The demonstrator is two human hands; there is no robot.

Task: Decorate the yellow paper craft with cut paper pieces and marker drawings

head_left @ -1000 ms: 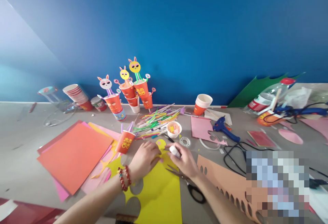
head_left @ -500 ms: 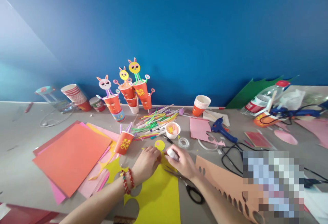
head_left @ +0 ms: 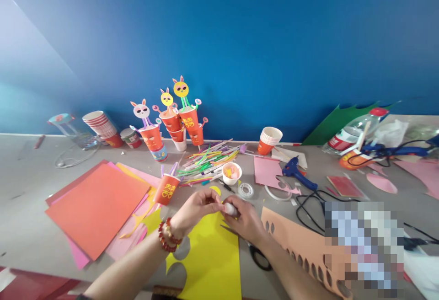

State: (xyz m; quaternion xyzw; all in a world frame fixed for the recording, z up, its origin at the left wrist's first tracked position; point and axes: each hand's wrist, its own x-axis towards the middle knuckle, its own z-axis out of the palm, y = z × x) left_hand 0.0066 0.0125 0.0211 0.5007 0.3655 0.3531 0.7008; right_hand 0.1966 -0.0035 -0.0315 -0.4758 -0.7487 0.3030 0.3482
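My right hand (head_left: 245, 217) is closed round a small white bottle (head_left: 230, 209), whose rounded end shows between the fingers. Beside it, my left hand (head_left: 202, 206) has thumb and fingertips pinched together at the bottle's near side; what they hold is too small to make out. Below both hands lies a yellow paper sheet (head_left: 212, 259) with round cut-outs along its left side. A yellow paper disc (head_left: 216, 190) peeks out behind my left fingers, mostly covered. Black-handled scissors (head_left: 260, 258) rest under my right wrist, blades on the yellow sheet.
A white cup of paper bits (head_left: 231, 173), a tape roll (head_left: 246, 191) and coloured sticks (head_left: 209, 165) lie beyond my hands. Rabbit-faced cup figures (head_left: 151, 137) stand at the back. Orange paper (head_left: 99, 213) is left; a blue glue gun (head_left: 298, 174) and its cable are right.
My left hand has lifted slightly and turned, its fingertips now meeting at the white bottle in my right hand. The yellow disc is more covered. My right hand has rolled over the bottle.
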